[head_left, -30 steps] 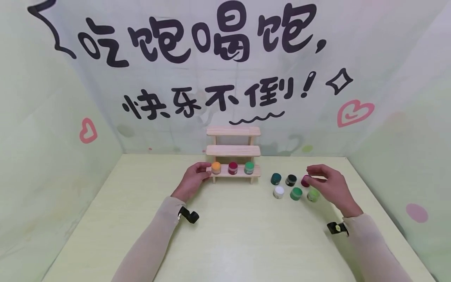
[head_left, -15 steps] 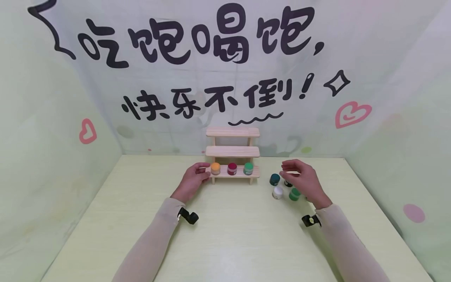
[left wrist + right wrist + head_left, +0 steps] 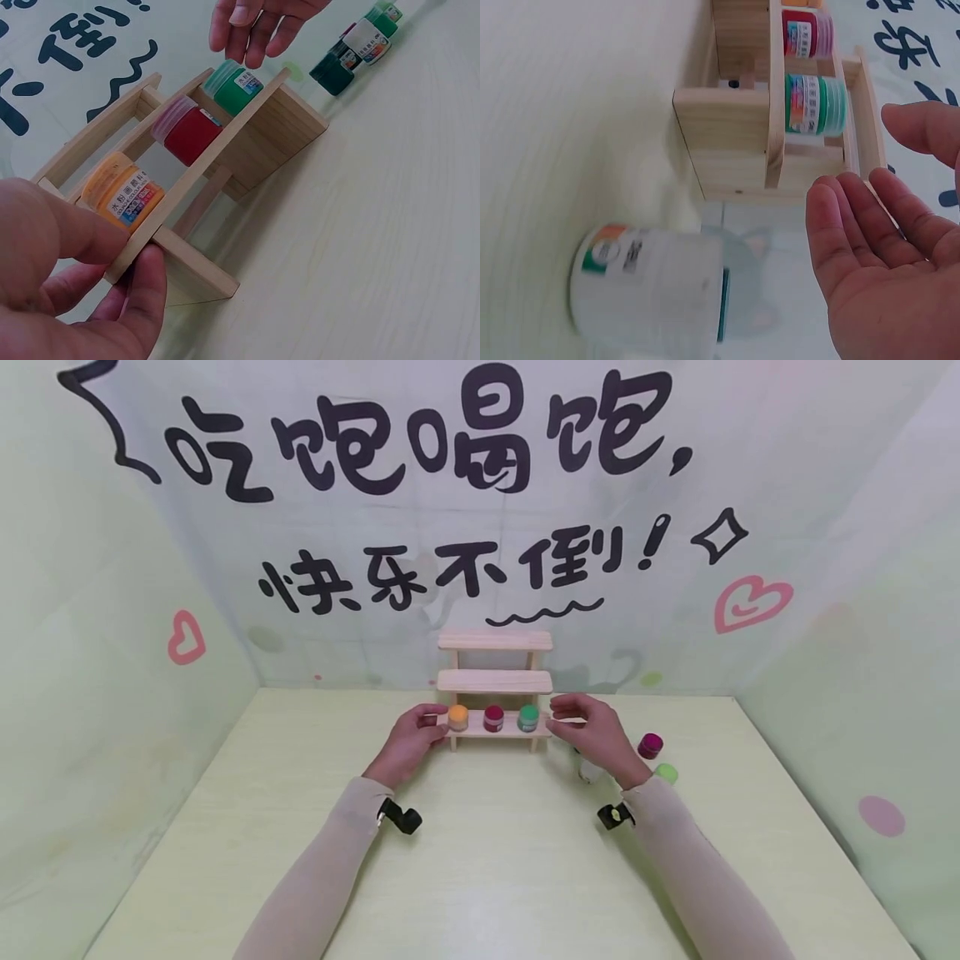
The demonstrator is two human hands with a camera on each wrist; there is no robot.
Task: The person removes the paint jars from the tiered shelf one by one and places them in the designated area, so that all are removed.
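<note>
My left hand (image 3: 408, 739) grips the left end of the lowest step of a three-tier wooden display stand (image 3: 495, 681). In the left wrist view its fingers pinch the board from above and below. On that step stand three paint jars in a row: orange (image 3: 124, 191), red (image 3: 187, 131) and green (image 3: 234, 88). My right hand (image 3: 592, 735) hovers just right of the stand's lowest step, near the green jar. Its fingers are loosely bent, with nothing in them, as the right wrist view shows. The upper two steps bear nothing.
More paint jars stand on the table right of the stand. A magenta jar (image 3: 650, 745) and a light green jar (image 3: 666, 773) show; a white jar (image 3: 652, 289) and others are partly or wholly behind my right hand. A printed cloth (image 3: 345, 643) hangs behind.
My right hand has moved left from the magenta jar, over the loose jars, to the stand's right end. It took no jar along. The left hand has stayed on the stand.
</note>
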